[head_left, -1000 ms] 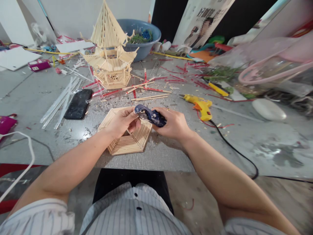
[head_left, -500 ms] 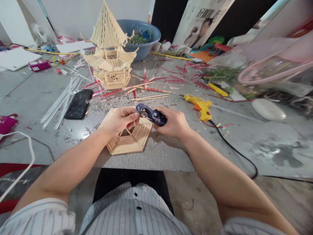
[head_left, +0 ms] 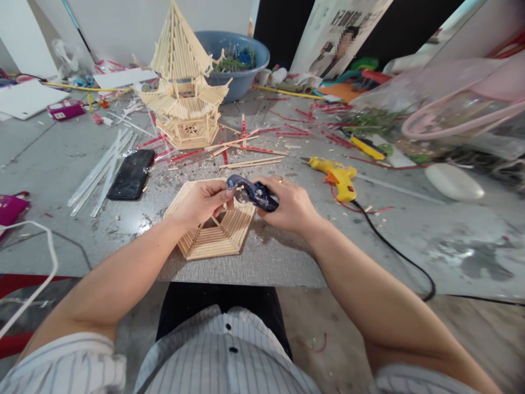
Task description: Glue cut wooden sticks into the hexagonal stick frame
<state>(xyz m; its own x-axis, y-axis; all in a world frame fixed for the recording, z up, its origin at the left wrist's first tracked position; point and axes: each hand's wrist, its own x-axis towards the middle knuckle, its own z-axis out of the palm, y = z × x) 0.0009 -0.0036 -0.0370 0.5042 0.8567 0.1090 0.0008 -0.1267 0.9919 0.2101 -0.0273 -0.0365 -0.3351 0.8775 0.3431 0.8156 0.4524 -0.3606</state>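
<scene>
My right hand [head_left: 289, 207] is wrapped round the handle of a dark blue cutting tool [head_left: 256, 194], whose head points left. Close against that head, my left hand [head_left: 203, 202] is pinched on something small, mostly hidden by the fingers. Below both hands a six-sided panel of thin wooden sticks [head_left: 215, 241] lies flat at the table's front edge, with an opening in its middle. My left hand covers part of its upper side.
A wooden stick pagoda [head_left: 186, 109] stands behind, before a blue basin [head_left: 246, 79]. A black phone [head_left: 131, 175] and clear strips [head_left: 102, 169] lie left. On the right are a yellow glue gun [head_left: 338, 178] with its cord, a white oval object [head_left: 453, 181] and a yellow cutter [head_left: 367, 148].
The blue tool has shifted very slightly left and its head looks a little turned in my right hand. My left hand has hardly moved.
</scene>
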